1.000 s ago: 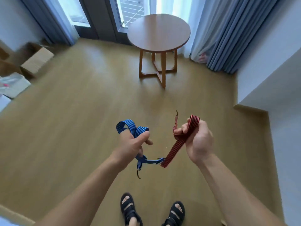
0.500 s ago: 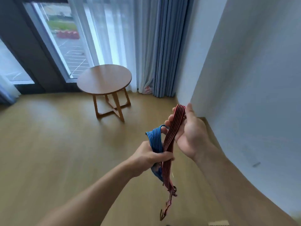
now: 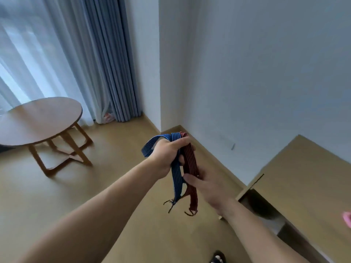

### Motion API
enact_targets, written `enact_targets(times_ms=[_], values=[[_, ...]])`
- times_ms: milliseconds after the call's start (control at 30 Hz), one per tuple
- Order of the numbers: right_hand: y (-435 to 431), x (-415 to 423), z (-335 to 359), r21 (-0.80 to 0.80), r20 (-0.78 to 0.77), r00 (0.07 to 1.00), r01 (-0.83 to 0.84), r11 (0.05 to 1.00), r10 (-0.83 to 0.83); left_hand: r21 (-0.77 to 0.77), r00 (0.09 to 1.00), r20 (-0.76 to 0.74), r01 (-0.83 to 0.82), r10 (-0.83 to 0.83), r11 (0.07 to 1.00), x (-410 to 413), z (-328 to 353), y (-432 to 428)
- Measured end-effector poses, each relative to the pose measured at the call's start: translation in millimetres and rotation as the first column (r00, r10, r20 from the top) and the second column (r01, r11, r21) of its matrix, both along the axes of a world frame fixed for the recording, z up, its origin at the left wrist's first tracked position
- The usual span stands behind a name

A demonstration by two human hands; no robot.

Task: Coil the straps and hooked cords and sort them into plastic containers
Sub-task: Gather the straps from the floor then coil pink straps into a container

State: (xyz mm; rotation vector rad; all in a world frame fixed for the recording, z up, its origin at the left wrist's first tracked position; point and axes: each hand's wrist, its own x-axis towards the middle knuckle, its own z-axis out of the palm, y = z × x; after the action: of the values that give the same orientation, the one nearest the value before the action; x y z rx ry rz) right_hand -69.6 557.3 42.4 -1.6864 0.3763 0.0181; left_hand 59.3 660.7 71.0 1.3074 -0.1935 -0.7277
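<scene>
At far left a round wooden table (image 3: 39, 118) stands by the curtains (image 3: 106, 59), well apart from the work and carrying nothing that I can see. In the middle the left hand (image 3: 167, 154) has its grip closed as a fist round the folded tops of both cords. The blue cord (image 3: 175, 177) loops out over the back of the hand, and the red cord (image 3: 190, 162) lies just beside it. Bunching both in one fist probably keeps the folds from springing open.

Below the fist the strands hang free in mid-air, with their dark hooks (image 3: 170, 204) dangling at the bottom, so neither cord is coiled tight yet. Just right of them the right hand (image 3: 209, 186) holds a narrow grip: the thumb lies across the front of the red cord and the fingers go behind it. It seems placed to steady or gather the loose tails.

At far right stands a low wooden cabinet (image 3: 303, 177). No plastic container is in view, so sorting looks undone.
</scene>
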Motion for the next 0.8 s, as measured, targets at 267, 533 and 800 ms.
enact_targets(times_ms=[267, 533, 800], values=[[-49.1, -80.7, 6.9, -0.066, 0.057, 0.976, 0.212, 0.975, -0.209, 0.204, 0.991, 0.134, -0.022, -0.005, 0.979, -26.1, 11.9, -52.8], [-122.5, -178.4, 57.4, -0.048, 0.340, 0.835, 0.474, 0.879, -0.431, 0.327, 0.948, 0.247, 0.112, -0.199, 0.938, -115.9, 25.5, -122.4], [-192.4, -299.6, 74.3, 0.192, 0.423, 0.644, 0.623, 0.758, -0.637, 0.285, 0.619, 0.384, 0.627, -0.685, 0.725, -271.0, 52.7, -222.7]])
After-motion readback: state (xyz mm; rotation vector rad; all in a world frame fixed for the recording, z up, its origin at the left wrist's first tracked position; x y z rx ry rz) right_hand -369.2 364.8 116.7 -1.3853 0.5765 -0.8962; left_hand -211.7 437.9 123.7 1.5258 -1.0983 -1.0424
